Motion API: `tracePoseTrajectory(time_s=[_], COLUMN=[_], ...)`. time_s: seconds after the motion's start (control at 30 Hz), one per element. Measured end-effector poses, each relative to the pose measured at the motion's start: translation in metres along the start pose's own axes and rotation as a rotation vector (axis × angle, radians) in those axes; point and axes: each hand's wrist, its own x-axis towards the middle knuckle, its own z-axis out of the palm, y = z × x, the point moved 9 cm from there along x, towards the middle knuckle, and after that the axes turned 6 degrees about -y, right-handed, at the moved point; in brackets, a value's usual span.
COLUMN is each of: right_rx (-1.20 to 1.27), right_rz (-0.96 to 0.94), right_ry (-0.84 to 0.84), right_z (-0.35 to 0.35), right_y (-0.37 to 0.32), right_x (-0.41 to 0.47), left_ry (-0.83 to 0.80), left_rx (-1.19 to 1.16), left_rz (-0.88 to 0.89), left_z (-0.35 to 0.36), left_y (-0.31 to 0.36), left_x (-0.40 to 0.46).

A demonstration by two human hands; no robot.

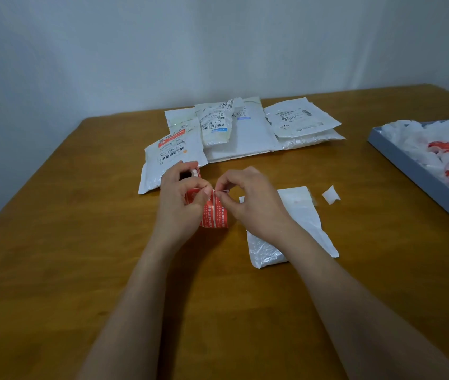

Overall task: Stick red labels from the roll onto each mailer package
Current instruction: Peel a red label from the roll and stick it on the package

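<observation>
**Mid-worktop: both hands on the label roll**

Above the wooden worktop, the left hand grips the label roll, fingers curled round it, dark core hole facing the camera. A strip of labels hangs off the roll: glossy red, white print in lines, backing curling at the bottom edge. The right hand pinches the strip's top corner between thumb and forefinger, just beside the left thumb.

Under the right forearm lies a mailer: white crinkled plastic film, flat, roughly rectangular. A small scrap of white backing paper sits curled near it.

Further back, a pile of mailers: white poly bags, overlapping, printed shipping slips with barcodes facing up. The nearest one has a red band on its slip and sits behind the left hand.

Right edge: grey-blue shallow tray full of crumpled white paper with red bits.
</observation>
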Motion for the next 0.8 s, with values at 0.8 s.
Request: tracePoseTrajectory(time_s=[0.8], right_rx=[-0.026], right_rz=[0.154], right_ry=[-0.11], right_z=[-0.007], right_y=[0.007], right_x=[-0.005], left_ry=[-0.017], left_rx=[0.121], left_rz=[0.041], left_z=[0.005], left_y=[-0.007], left_x=[0.002])
